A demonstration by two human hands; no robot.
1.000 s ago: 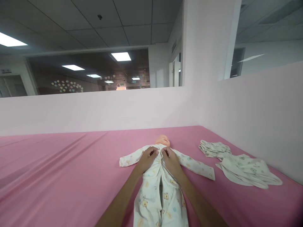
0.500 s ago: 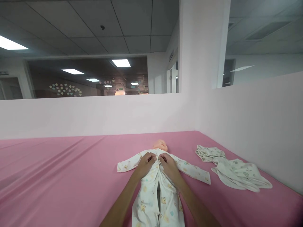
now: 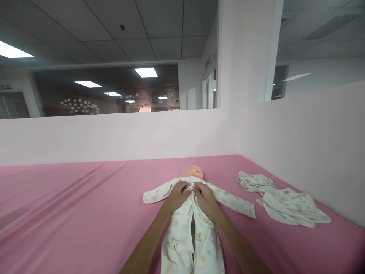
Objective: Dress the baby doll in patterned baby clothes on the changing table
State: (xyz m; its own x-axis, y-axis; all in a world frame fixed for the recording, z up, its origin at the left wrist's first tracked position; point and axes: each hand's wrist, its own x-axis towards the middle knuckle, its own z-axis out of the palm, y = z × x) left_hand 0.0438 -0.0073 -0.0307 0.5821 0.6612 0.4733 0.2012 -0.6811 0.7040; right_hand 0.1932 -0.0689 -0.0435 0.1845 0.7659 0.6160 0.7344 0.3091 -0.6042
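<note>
Both hands (image 3: 191, 195) pinch romper (image 3: 188, 236) collar | doll (image 3: 195, 172) inside | bed (image 3: 71, 213)

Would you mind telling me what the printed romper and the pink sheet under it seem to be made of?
The printed romper looks like soft matte knit cotton: it bunches where both hands pinch its chest. The pink sheet seems thin woven or jersey cloth, matte, with long shallow wrinkles; the exact fibre is unclear.

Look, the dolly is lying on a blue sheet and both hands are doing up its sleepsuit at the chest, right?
Not quite: the head view shows a pink sheet, not blue. The doll does lie there, both hands, left and right, at the sleepsuit chest.
</note>
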